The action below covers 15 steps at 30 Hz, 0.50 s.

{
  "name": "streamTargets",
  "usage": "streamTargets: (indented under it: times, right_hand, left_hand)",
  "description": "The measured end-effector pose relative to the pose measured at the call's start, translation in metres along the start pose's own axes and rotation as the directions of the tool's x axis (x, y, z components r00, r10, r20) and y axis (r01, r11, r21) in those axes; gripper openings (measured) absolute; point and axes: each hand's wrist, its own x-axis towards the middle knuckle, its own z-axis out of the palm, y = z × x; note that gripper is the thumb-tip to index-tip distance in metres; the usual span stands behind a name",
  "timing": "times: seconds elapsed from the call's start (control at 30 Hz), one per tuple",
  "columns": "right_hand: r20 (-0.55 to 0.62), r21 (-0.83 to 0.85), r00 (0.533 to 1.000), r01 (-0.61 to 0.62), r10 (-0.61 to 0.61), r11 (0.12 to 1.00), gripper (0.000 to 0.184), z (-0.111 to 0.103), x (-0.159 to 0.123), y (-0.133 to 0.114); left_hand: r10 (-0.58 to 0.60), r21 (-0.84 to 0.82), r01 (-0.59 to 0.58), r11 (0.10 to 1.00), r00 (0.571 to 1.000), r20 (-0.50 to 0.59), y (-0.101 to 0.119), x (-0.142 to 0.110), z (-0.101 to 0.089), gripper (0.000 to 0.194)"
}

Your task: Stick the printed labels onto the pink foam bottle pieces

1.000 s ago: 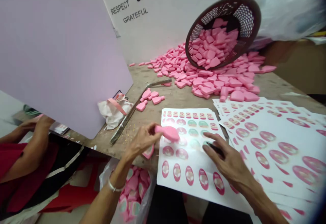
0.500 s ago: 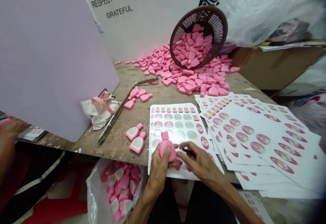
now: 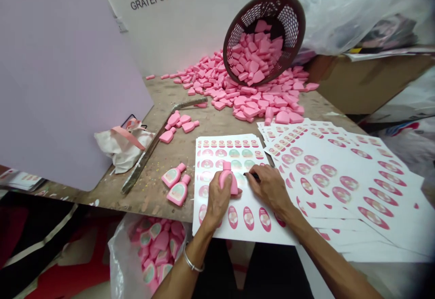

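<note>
My left hand (image 3: pixel 217 199) is closed around a pink bottle-shaped piece (image 3: pixel 227 179), held upright over a white sticker sheet (image 3: pixel 238 154) near the table's front edge. My right hand (image 3: pixel 270 188) rests on the same sheet just right of the piece, pinching a thin dark tool (image 3: pixel 252 176). Two pink pieces with labels on them (image 3: pixel 176 183) lie on the table left of the sheet.
A tipped brown basket (image 3: pixel 265 36) spills a heap of pink pieces (image 3: pixel 244 95) at the back. More sticker sheets (image 3: pixel 340 176) fan out to the right. A metal bar (image 3: pixel 152 147), a white cloth bag (image 3: pixel 122 145) and a lilac board (image 3: pixel 64 72) are on the left. A plastic bag of labelled pieces (image 3: pixel 156 249) hangs below the edge.
My left hand brought the pink piece from the sheet's left side toward me, then up over the sheet. Two labelled pieces came into view on the table. The view shifted right; the other person's arms left the frame.
</note>
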Motion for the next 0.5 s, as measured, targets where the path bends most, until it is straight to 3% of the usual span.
streamTargets:
  times: [0.2, 0.5]
  right_hand:
    - [0.021, 0.065, 0.997, -0.076, 0.075, 0.995, 0.017, -0.0006, 0.0033, -0.0009]
    - [0.068, 0.071, 0.994, -0.095, 0.090, 0.993, 0.014, 0.0042, 0.0069, -0.0003]
  left_hand:
    - [0.017, 0.063, -0.016, 0.998, 1.000, -0.019, -0.0039, 0.0021, 0.0006, 0.035]
    - [0.042, 0.083, -0.041, 0.996, 0.999, -0.006, -0.0078, 0.0019, -0.0007, 0.037]
